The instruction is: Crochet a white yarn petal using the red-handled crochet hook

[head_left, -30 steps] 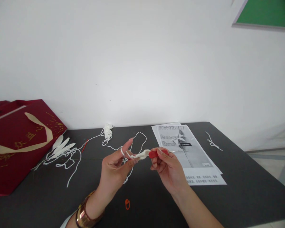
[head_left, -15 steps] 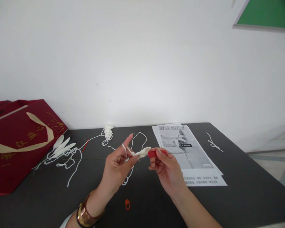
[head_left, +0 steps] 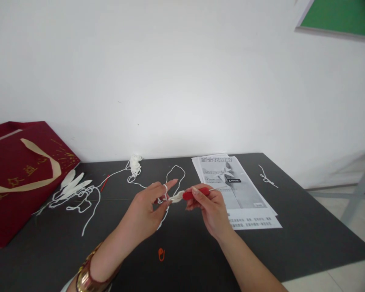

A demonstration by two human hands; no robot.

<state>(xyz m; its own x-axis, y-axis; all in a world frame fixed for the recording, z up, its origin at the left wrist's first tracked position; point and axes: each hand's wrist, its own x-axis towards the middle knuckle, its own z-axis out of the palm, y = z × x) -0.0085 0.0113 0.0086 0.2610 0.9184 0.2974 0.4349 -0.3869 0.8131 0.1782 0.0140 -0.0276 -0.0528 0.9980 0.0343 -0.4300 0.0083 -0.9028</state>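
While wearing a shiny gold bangle [head_left: 85,280] on the left wrist, holding both arms out over a smooth, matte black surface [head_left: 197,263]. Flat on it, between the forearms, a tiny orange clip [head_left: 161,254], looped like a safety pin. Pinching, between thumb and fingers of the left hand [head_left: 149,209], a soft, pale piece [head_left: 178,197], small and rounded, up off the surface between both hands; with the index finger stretched out and looped by a thin white strand [head_left: 166,189]. Gripping, in the thumb and fingers of the right hand [head_left: 209,209], the smooth red handle of a hook [head_left: 188,195], with a slim shaft showing past the thumb; too small to tell how hook and piece meet. Off to the left, a dark red bag [head_left: 6,162], flat-sided, with a cream ribbon and gold print. Beside it, white petals [head_left: 73,186], long and tapered, among loosely tangled yarn [head_left: 61,198]. To the right, partly behind the right hand, thin overlapping sheets [head_left: 246,198], printed in grey. Farther back, a slender red stick [head_left: 105,183] and, at right, a knotted, stringy scrap [head_left: 265,177]. Near the back edge, a crumpled white ball [head_left: 135,164]. Beyond, a plain white wall [head_left: 182,81] and a flat green board [head_left: 343,16].
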